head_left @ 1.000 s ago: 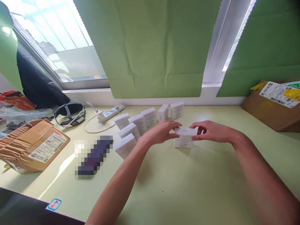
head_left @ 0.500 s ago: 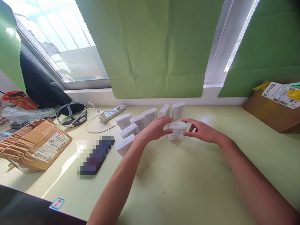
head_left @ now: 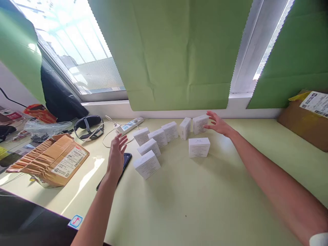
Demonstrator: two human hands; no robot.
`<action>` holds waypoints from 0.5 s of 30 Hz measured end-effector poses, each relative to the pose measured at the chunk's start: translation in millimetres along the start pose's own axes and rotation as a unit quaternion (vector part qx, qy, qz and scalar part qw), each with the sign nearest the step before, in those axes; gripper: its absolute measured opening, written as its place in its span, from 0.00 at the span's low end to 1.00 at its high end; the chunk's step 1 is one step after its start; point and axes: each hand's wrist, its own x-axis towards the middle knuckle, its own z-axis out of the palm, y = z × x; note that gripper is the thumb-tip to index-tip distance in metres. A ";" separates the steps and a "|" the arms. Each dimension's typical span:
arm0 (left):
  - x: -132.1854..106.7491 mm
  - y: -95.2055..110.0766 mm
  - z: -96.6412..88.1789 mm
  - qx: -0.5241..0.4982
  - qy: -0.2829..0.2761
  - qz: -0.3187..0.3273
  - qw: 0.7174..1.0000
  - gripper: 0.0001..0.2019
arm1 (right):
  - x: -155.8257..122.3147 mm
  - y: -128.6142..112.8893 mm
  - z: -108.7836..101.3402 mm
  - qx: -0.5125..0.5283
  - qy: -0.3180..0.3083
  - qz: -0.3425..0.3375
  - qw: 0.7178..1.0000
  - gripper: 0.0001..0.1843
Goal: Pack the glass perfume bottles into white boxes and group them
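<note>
Several small white boxes with fine print stand on the pale desk (head_left: pixel 169 205). My right hand (head_left: pixel 217 123) is at the back right, fingers apart, close beside the rearmost white box (head_left: pixel 200 124); whether it touches the box I cannot tell. In front of that one, a white box (head_left: pixel 199 148) stands by itself. Further left, a narrow-side-on white box (head_left: pixel 185 128) and a slanting group with a front white box (head_left: pixel 147 164) are standing. My left hand (head_left: pixel 118 155) hovers over the dark phone (head_left: pixel 126 163), fingers spread and holding nothing, partly hiding it.
At the left lie a brown parcel (head_left: pixel 58 160) with a label, a black headset-like strap (head_left: pixel 88 128) and a clear plastic bag (head_left: pixel 47 127). A white power strip (head_left: pixel 130 125) with cables is behind the boxes. A cardboard box (head_left: pixel 304 119) sits far right.
Both hands have left the front-centre white box, which stays standing. My left hand moved left over the phone; my right hand moved back to the rearmost box. The camera view shifted slightly.
</note>
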 end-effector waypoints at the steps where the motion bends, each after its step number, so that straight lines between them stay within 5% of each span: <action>1: -3.1 -12.7 2.1 -0.019 -0.016 -0.032 0.999 0.31 | 6.1 5.7 6.2 0.010 -0.006 0.000 1.000 0.45; 8: 18.8 -57.5 30.7 -0.085 -0.037 -0.055 0.994 0.32 | 9.1 23.4 23.2 0.039 0.022 -0.001 0.999 0.20; 15: 29.4 -66.1 33.7 -0.124 -0.077 -0.047 0.988 0.33 | -25.1 20.0 17.3 0.028 0.082 -0.005 0.996 0.22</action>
